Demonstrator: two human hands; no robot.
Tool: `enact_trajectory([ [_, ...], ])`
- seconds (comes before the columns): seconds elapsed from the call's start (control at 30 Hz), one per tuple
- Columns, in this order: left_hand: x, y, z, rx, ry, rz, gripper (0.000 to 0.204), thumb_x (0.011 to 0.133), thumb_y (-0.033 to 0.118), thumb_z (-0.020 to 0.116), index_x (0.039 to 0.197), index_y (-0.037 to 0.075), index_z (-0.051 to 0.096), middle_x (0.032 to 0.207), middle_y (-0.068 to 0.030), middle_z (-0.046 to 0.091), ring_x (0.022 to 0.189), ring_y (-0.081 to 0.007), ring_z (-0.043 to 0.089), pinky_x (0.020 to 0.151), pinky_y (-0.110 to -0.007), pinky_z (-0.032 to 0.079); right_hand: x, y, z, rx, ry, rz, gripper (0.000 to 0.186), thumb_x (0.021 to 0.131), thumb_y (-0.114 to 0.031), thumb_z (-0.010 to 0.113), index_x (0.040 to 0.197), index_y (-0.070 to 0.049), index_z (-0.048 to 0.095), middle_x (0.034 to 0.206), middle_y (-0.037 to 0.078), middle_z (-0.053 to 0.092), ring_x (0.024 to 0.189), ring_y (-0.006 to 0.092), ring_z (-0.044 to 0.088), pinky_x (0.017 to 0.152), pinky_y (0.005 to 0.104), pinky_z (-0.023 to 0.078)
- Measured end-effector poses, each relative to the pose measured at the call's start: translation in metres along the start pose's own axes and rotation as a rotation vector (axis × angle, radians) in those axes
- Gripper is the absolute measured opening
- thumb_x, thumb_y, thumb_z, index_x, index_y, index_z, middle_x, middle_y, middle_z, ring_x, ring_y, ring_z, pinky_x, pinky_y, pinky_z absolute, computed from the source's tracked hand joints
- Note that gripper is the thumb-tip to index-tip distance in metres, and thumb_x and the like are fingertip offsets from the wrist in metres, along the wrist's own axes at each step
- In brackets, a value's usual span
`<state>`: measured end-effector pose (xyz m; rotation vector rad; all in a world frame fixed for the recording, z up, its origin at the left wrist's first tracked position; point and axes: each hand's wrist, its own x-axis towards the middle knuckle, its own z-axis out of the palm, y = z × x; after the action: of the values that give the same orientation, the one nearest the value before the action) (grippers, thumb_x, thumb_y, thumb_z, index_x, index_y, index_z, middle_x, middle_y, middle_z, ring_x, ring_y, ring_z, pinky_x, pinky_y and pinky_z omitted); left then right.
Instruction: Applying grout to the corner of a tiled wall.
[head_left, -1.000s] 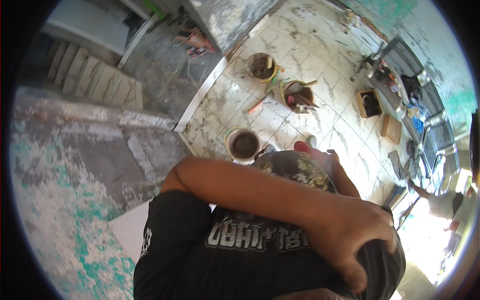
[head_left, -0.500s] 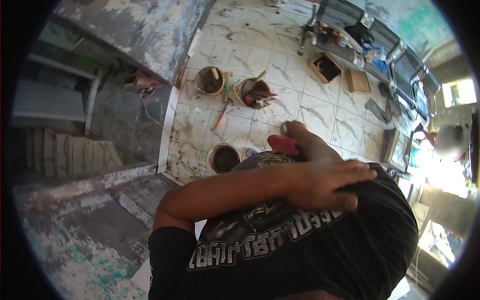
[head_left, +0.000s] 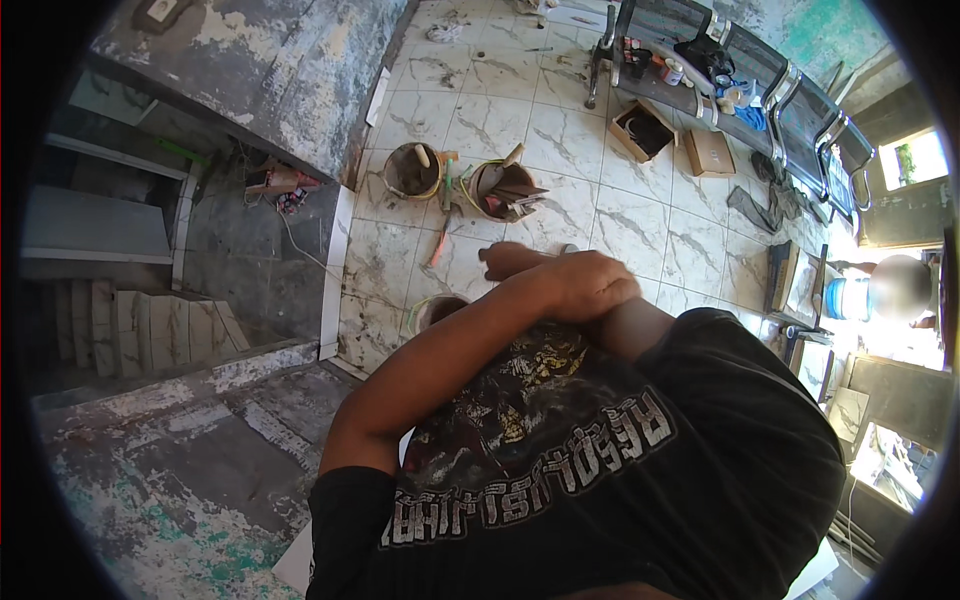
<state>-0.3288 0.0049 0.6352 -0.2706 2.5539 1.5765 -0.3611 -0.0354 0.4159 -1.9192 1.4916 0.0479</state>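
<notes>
My left hand (head_left: 595, 285) lies across my right arm near the elbow, its fingers closed around it. My right forearm (head_left: 635, 325) passes beneath the left one. Beyond the left forearm, my right hand (head_left: 508, 261) shows in part, with its fingers curled in; no object can be seen in it. Its palm side is hidden. Nearest to it on the tiled floor is a tool with an orange handle (head_left: 437, 247). A bucket (head_left: 440, 309) stands partly covered by my left forearm.
Farther off stand a bucket with a roller-like handle (head_left: 410, 178) and a bucket of trowels and scraps (head_left: 500, 205). Two cardboard boxes, one open (head_left: 643, 133) and one closed (head_left: 710, 153), sit before metal bench seats (head_left: 745, 60). Another person (head_left: 900, 290) is at right.
My left hand has moved up and away from my chest and shoulder onto my right arm. My right hand has swung left, under the left forearm. The red thing beside it is now hidden.
</notes>
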Motion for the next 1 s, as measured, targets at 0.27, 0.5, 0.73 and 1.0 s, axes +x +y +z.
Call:
enact_trajectory([
  [0.27, 0.009, 0.030, -0.001, -0.005, 0.182, 0.324, 0.030, 0.085, 0.031, 0.045, 0.084, 0.004, 0.058, 0.081, -0.0121, 0.058, 0.081, -0.0303, 0.055, 0.074, -0.038, 0.043, -0.001, 0.015, -0.006, -0.056, -0.072, 0.135, 0.031, 0.075, -0.017, 0.055, 0.102, -0.003, 0.054, 0.094, 0.018, 0.060, 0.092, 0.0344, 0.057, 0.076, 0.0435, 0.046],
  [0.5, 0.037, 0.047, 0.000, 0.086, 0.158, 0.411, 0.023, 0.084, 0.026, 0.044, 0.084, 0.004, 0.051, 0.080, -0.0123, 0.051, 0.082, -0.0313, 0.050, 0.074, -0.042, 0.040, -0.003, 0.035, -0.012, -0.009, -0.060, 0.126, 0.031, 0.075, -0.020, 0.055, 0.101, -0.003, 0.055, 0.095, 0.018, 0.060, 0.092, 0.0323, 0.057, 0.075, 0.0429, 0.046],
  [0.73, 0.103, 0.060, -0.001, -0.064, 0.196, 0.551, 0.014, 0.083, 0.017, 0.047, 0.086, 0.004, 0.049, 0.082, -0.0119, 0.050, 0.082, -0.0308, 0.050, 0.074, -0.041, 0.040, -0.015, 0.111, -0.033, -0.009, -0.130, 0.194, 0.038, 0.074, -0.024, 0.056, 0.107, -0.005, 0.053, 0.097, 0.014, 0.061, 0.096, 0.0312, 0.056, 0.078, 0.0413, 0.045],
  [1.0, 0.242, 0.089, -0.033, -0.029, 0.184, 0.635, 0.022, 0.085, 0.025, 0.048, 0.085, 0.004, 0.050, 0.083, -0.0119, 0.051, 0.081, -0.0298, 0.050, 0.073, -0.038, 0.040, -0.057, 0.243, -0.089, -0.028, -0.059, 0.175, 0.032, 0.076, -0.026, 0.057, 0.099, -0.005, 0.055, 0.093, 0.015, 0.061, 0.090, 0.0314, 0.058, 0.075, 0.0411, 0.047],
])
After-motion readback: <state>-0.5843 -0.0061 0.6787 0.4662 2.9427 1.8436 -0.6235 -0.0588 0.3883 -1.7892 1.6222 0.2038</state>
